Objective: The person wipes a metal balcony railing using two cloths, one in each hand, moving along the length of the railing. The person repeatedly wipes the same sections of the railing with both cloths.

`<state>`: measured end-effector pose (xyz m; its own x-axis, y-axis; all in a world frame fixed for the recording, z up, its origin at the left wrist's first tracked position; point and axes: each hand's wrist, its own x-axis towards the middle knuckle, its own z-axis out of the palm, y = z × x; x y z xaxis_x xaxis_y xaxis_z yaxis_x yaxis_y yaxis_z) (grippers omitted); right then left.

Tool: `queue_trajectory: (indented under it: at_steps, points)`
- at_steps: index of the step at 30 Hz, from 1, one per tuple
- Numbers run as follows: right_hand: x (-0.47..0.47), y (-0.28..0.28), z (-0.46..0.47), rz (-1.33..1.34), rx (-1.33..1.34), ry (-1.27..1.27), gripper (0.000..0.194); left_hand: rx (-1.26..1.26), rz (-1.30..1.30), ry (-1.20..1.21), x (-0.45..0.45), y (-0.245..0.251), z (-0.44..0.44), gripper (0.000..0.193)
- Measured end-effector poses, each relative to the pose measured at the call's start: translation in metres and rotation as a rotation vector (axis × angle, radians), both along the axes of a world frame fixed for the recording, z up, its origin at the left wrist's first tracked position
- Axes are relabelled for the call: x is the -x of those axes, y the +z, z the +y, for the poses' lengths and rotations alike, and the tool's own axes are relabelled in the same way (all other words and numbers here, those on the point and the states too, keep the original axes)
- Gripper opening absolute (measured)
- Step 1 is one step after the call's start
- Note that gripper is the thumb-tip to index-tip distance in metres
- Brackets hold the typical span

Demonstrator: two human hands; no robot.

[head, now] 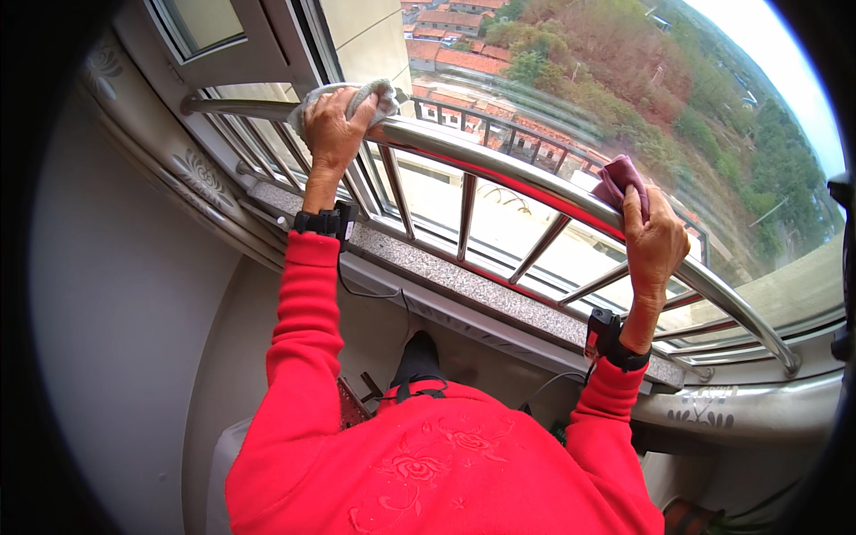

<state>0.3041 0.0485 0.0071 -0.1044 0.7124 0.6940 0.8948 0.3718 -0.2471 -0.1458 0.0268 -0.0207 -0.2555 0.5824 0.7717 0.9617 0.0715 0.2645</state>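
Note:
A polished metal railing [491,164] runs across the window in front of me. My left hand [334,127] presses a pale grey cloth [384,100] over its top rail, towards the left end. Farther right, my right hand [655,231] grips a folded mauve cloth [618,180] against the same rail. The palm sides of both hands are hidden. Thin upright bars [467,217] drop from the top rail to a lower one near the sill.
A speckled stone sill [441,274] lies below the railing, with window glass [568,87] behind it. Patterned curtains [200,177] hang at the left. A dark cable [371,291] dangles from my left wrist device [328,222]. A potted plant [695,518] stands at lower right.

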Motion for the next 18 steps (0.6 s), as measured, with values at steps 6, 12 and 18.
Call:
queue_trajectory:
  at_steps: [6, 12, 18]
  points:
    - [0.0, -0.001, 0.0, 0.013, 0.003, 0.007, 0.027, 0.05, -0.027, 0.0, -0.001, 0.006, 0.003, 0.048]
    - [-0.001, -0.001, 0.001, 0.007, -0.008, 0.013, 0.028, 0.175, -0.079, 0.044, -0.003, 0.014, 0.007, 0.053]
    - [-0.001, -0.001, 0.002, 0.007, 0.027, 0.007, 0.029, 0.219, -0.158, 0.059, -0.012, 0.027, 0.009, 0.057]
